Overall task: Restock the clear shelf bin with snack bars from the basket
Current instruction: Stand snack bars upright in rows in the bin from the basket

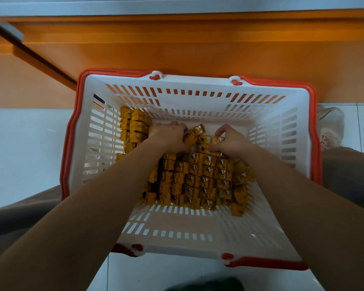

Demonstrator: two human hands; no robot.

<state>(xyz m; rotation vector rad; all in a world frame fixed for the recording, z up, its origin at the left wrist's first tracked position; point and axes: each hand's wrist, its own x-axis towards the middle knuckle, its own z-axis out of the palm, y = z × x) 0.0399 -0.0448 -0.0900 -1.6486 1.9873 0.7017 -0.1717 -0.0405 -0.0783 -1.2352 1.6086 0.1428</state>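
**Position.** Both hands are working inside the basket [198, 81], which is standing on the tiled floor [29, 143] against an orange shelf base [198, 49]. The left hand [171, 134] is curling its fingers round one end of a loose handful of snack bars [200, 136]. The right hand [229, 144] is gripping the other end, with its fingers bent and clamped on the wrappers. The handful is sitting near the far wall, just beyond the packed rows [198, 179] that are filling the near half. A further stack [132, 127] is lining the left wall. The clear shelf bin is not appearing in this view.

**Risk.** The handful is being held only by pressure from the two ends. If either hand eases off during the lift, the middle bars are likely to drop. They could fall back onto the packed rows and disorder them, or go over the rim onto the floor.

**Orientation.** The gripped bars are lying with their long axes running roughly across the view, from hand to hand. At least one is angling up toward the far wall, so the bundle is not squared. The packed rows seem to be presenting a narrow face upward, and their long axis cannot be told.
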